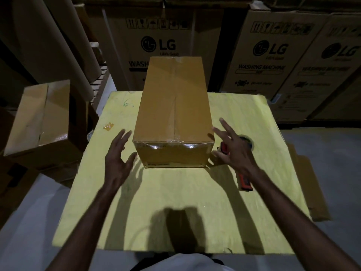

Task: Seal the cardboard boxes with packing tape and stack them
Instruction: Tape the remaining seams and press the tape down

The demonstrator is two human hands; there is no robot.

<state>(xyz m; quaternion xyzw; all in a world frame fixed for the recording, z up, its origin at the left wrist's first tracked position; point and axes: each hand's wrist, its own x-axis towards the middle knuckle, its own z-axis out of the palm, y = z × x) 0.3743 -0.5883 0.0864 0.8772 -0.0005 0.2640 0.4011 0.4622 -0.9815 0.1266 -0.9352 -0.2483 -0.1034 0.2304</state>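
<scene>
Flanking the tall brown corrugated cardboard box [173, 102], the left grip [119, 155] and the right grip [232, 147] both have their fingers spread and straight. They hold nothing and sit just beside the box's near corners, not yet on its walls. The box stands upright in the middle of the yellow paper-covered bench [175, 202]. Clear glossy packing tape runs down its top seam and wraps over the near edge, so sealing looks done and lifting it to the stack is probably next. The main risk seems to be slippage: the side walls are smooth, matte and flat, with no handholds, so palms pressed unevenly could let the box slide or tip. The tape at the near edge is wrinkled and shiny, and fingers landing there may skid or peel it up. A red-handled tape dispenser [245, 183] lies on the bench directly under the right grip, and a careless sweep could knock it off. Whether that palm touches it I cannot tell. Well apart to the left, a second brown cardboard box [45, 114] sits on darker cartons with its top looking tilted, so a box set on it off-centre might rock. Large printed washing-machine cartons [162, 45] stand close behind, leaving little room to swing.
</scene>
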